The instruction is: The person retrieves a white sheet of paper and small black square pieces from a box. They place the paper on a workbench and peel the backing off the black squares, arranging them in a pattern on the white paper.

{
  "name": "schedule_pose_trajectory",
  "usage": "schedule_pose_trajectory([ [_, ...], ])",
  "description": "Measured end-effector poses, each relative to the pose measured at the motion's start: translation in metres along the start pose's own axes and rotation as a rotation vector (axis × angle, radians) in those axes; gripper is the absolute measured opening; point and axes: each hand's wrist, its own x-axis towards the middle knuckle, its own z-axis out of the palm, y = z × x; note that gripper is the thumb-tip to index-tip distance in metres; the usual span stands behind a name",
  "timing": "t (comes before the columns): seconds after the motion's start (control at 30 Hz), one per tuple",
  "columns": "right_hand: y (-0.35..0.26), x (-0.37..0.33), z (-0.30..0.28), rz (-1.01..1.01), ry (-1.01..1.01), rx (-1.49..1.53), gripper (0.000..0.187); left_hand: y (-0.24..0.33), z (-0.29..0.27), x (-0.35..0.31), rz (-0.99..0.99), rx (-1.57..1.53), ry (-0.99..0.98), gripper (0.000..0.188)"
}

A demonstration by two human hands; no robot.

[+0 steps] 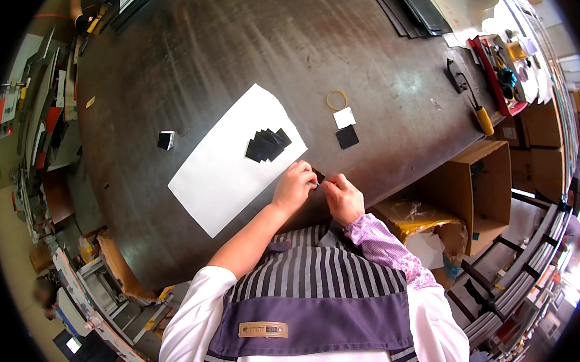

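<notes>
Close to the table's near edge, my left hand (295,185) and my right hand (343,198) are brought together, both with pinched fingers. A small dark piece (318,174) shows between them, mostly hidden by the fingers. My left fingertips grip it; what the right fingertips pinch is too small to make out. Beyond my left hand, a white paper sheet (221,171) lies on the table, bearing several overlapping black squares (265,145). Farther right are a single black square (347,137), a white square (343,117) touching it, and a yellow rubber band (336,100).
A small black-and-white stack (166,140) sits left of the sheet on the dark table (178,57). At the right edge are a yellow-handled tool (468,92) and a red tray (499,74) of tools. Cardboard boxes (480,184) stand below. Another person's hand (83,23) is far left.
</notes>
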Motion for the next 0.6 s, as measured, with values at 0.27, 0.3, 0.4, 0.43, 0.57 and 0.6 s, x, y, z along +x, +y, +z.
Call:
schedule_pose_trajectory([
  [0.27,0.018,0.0,0.016,0.114,-0.025,0.37,0.018,-0.02,-0.026,-0.015,-0.533,-0.985,0.093,0.015],
  [0.3,0.015,0.0,0.014,0.156,-0.043,0.391,0.018,-0.013,-0.029,-0.014,-0.497,-0.724,0.121,0.019],
  [0.4,0.008,0.004,0.008,0.251,-0.068,0.459,0.017,0.01,-0.02,-0.002,-0.254,-0.018,0.258,0.038],
  [0.43,0.009,0.003,0.008,0.265,-0.056,0.486,0.017,0.008,-0.015,0.0,-0.34,0.14,0.13,0.04],
  [0.57,0.012,0.003,-0.002,0.459,-0.006,0.787,0.016,0.005,-0.012,0.001,-0.358,0.14,0.049,0.028],
  [0.6,0.013,0.0,-0.002,0.473,0.04,0.776,0.015,0.005,-0.014,0.0,-0.327,0.111,0.079,0.025],
])
